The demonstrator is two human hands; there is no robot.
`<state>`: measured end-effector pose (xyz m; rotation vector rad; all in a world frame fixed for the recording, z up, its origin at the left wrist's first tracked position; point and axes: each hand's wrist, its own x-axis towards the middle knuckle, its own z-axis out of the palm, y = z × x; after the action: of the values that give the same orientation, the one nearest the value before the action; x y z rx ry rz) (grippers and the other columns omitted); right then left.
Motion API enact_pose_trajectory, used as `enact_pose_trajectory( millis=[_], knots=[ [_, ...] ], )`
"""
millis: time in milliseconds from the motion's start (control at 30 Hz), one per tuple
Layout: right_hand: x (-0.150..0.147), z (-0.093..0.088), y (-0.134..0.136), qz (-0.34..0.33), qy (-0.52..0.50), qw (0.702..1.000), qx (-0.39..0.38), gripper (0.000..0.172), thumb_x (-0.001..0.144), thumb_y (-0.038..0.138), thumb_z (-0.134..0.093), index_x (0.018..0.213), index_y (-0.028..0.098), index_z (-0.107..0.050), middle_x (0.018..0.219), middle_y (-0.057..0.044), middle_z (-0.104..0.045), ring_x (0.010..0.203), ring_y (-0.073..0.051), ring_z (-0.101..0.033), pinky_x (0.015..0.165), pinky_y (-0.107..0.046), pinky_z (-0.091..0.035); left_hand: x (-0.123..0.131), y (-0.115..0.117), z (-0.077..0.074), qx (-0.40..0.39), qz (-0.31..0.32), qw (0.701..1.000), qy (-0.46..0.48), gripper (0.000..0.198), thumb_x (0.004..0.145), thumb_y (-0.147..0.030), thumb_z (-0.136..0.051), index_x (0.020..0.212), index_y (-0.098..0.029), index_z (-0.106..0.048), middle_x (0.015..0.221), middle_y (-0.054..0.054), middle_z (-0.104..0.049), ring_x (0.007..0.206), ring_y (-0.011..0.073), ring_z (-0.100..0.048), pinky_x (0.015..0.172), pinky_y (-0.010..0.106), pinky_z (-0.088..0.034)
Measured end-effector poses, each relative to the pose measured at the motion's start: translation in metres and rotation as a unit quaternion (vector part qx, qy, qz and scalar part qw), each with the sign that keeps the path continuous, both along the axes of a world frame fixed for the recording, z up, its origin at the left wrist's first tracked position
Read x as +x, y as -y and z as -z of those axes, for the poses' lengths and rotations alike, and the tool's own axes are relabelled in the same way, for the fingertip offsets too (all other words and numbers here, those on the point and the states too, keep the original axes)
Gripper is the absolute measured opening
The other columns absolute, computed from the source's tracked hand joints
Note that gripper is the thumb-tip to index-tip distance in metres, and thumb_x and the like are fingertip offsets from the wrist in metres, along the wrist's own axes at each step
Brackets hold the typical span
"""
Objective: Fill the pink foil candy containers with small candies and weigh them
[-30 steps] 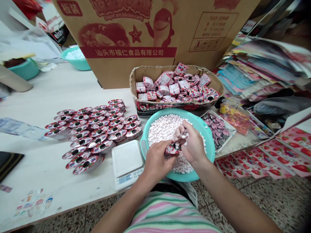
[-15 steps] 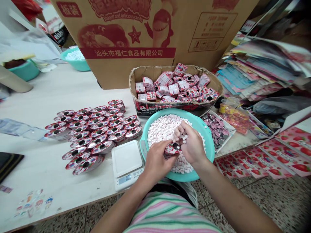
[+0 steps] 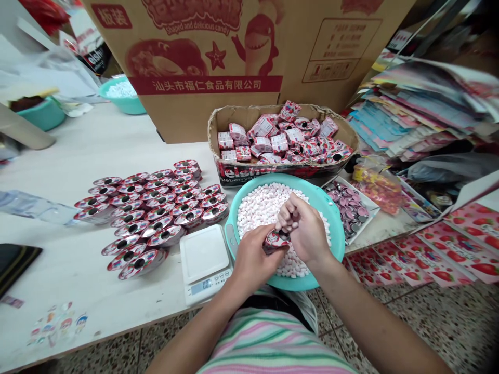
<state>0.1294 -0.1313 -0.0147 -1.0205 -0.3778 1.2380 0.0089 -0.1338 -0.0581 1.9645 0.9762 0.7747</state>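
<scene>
My left hand [image 3: 253, 258] grips a small red foil candy cup [image 3: 276, 240] with a dark round opening, holding it over a teal plastic basin [image 3: 241, 213]. My right hand [image 3: 304, 229] sits just above that cup, fingers curled around a few small candies and almost touching its rim. The basin holds a heap of white and pale pink candies [image 3: 265, 215]. To its left, a white digital kitchen scale [image 3: 205, 262] stands on the table, close to my left wrist. Several rows of matching foil cups [image 3: 152, 221] lie beyond it.
Behind the basin, a low cardboard tray [image 3: 283, 137] holds red-and-white candy boxes. A large printed carton [image 3: 218, 104] stands behind it. At right are a white tray of round lids [image 3: 349, 208] and piles of printed sheets. Another teal bowl [image 3: 122, 96] sits back left.
Both hands stay over the basin with the cup between them, and my right fingers curl slightly closer to it. The whole view has shifted only a little.
</scene>
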Motion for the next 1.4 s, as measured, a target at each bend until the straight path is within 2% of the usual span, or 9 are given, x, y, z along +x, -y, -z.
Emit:
enact_pose_trajectory(
  millis=[267, 400, 533, 600, 667, 800, 1033, 1233, 1400],
  knots=[
    [-0.005, -0.004, 0.003, 0.011, 0.007, 1.000, 0.012, 0.035, 0.086, 0.033, -0.056, 0.056, 0.019, -0.043, 0.053, 0.004, -0.037, 0.047, -0.008, -0.034, 0.044, -0.021, -0.035, 0.002, -0.001, -0.006, -0.016, 0.008, 1.000, -0.004, 0.036, 0.072, -0.016, -0.067, 0.107, -0.022, -0.062, 0.106, 0.004, -0.069, 0.099, 0.0233, -0.062, 0.085, 0.034, -0.047],
    [-0.004, -0.006, 0.004, 0.009, -0.005, 1.000, 0.025, 0.036, 0.087, 0.033, -0.054, 0.056, 0.019, -0.042, 0.053, 0.004, -0.036, 0.047, -0.008, -0.035, 0.044, -0.021, -0.035, 0.005, 0.000, -0.003, -0.048, 0.003, 0.998, 0.031, 0.037, 0.072, -0.016, -0.067, 0.109, -0.022, -0.062, 0.107, 0.003, -0.069, 0.098, 0.0212, -0.063, 0.086, 0.032, -0.048],
    [0.009, -0.015, 0.003, 0.029, -0.048, 0.997, 0.045, 0.037, 0.086, 0.034, -0.055, 0.056, 0.019, -0.038, 0.051, 0.006, -0.032, 0.044, -0.007, -0.030, 0.041, -0.019, -0.029, 0.003, 0.000, 0.003, -0.064, -0.023, 0.997, 0.048, 0.038, 0.074, -0.022, -0.069, 0.111, -0.022, -0.062, 0.109, 0.004, -0.069, 0.100, 0.0209, -0.064, 0.089, 0.032, -0.049],
    [0.019, -0.021, 0.003, 0.056, -0.046, 0.996, 0.060, 0.038, 0.085, 0.033, -0.056, 0.056, 0.019, -0.037, 0.050, 0.006, -0.031, 0.044, -0.006, -0.028, 0.040, -0.018, -0.027, 0.000, -0.001, 0.003, -0.051, -0.034, 0.997, 0.039, 0.037, 0.074, -0.023, -0.069, 0.110, -0.022, -0.063, 0.110, 0.004, -0.068, 0.103, 0.0223, -0.063, 0.092, 0.035, -0.048],
    [0.029, -0.023, 0.003, 0.074, -0.034, 0.995, 0.062, 0.037, 0.084, 0.032, -0.057, 0.056, 0.019, -0.037, 0.049, 0.006, -0.032, 0.043, -0.006, -0.029, 0.039, -0.018, -0.025, -0.002, -0.004, 0.002, -0.072, -0.044, 0.995, 0.048, 0.037, 0.074, -0.025, -0.070, 0.110, -0.022, -0.063, 0.110, 0.005, -0.069, 0.102, 0.0225, -0.064, 0.091, 0.035, -0.049],
    [0.041, -0.018, 0.004, 0.054, -0.049, 0.997, 0.021, 0.033, 0.084, 0.031, -0.056, 0.058, 0.019, -0.039, 0.050, 0.006, -0.034, 0.043, -0.006, -0.030, 0.037, -0.018, -0.024, -0.005, -0.011, -0.002, -0.131, -0.071, 0.986, 0.071, 0.039, 0.074, -0.031, -0.071, 0.110, -0.019, -0.063, 0.109, 0.006, -0.069, 0.100, 0.0218, -0.065, 0.089, 0.033, -0.052],
    [0.040, -0.008, 0.003, 0.020, -0.123, 0.992, -0.004, 0.030, 0.077, 0.028, -0.063, 0.061, 0.019, -0.040, 0.052, 0.008, -0.032, 0.043, -0.005, -0.032, 0.036, -0.016, -0.025, -0.004, -0.012, -0.001, -0.095, -0.080, 0.990, 0.063, 0.039, 0.073, -0.031, -0.072, 0.110, -0.020, -0.064, 0.110, 0.006, -0.069, 0.102, 0.0230, -0.065, 0.094, 0.037, -0.050],
    [0.040, -0.009, 0.002, 0.025, -0.102, 0.994, 0.004, 0.030, 0.074, 0.031, -0.066, 0.065, 0.020, -0.040, 0.056, 0.008, -0.035, 0.045, -0.005, -0.035, 0.037, -0.016, -0.028, -0.003, -0.010, 0.007, -0.106, -0.113, 0.983, 0.098, 0.042, 0.073, -0.029, -0.072, 0.112, -0.019, -0.063, 0.111, 0.008, -0.068, 0.102, 0.0235, -0.065, 0.092, 0.038, -0.052],
    [0.046, -0.003, 0.004, 0.049, -0.082, 0.995, 0.001, 0.027, 0.072, 0.032, -0.067, 0.069, 0.020, -0.043, 0.060, 0.007, -0.037, 0.047, -0.005, -0.036, 0.039, -0.016, -0.030, -0.007, -0.011, 0.005, -0.072, -0.090, 0.985, 0.129, 0.038, 0.073, -0.024, -0.072, 0.110, -0.021, -0.064, 0.114, 0.006, -0.067, 0.107, 0.0214, -0.062, 0.096, 0.034, -0.049]
  ],
)
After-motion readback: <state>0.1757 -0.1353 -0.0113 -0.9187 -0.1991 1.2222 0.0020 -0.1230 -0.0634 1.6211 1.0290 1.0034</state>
